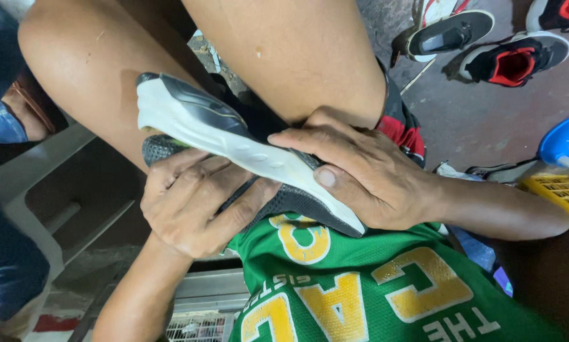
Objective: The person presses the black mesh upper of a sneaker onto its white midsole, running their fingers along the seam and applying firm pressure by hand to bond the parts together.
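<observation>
Both hands grip the black shoe (234,136) w/ white sole above the green jersey (386,285): left hand (192,202) cups soft mesh upper, right hand (360,177) clamps stiffer sole edge; prob. light, flexible.

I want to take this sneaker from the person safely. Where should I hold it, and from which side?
Probably the free toe end of the sneaker, from the upper left. It sticks out past the left hand, which cups the mesh upper, and the right hand, which presses the white sole edge near the heel.

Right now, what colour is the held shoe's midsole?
White, on the shoe in the head view, clearest there.
</observation>
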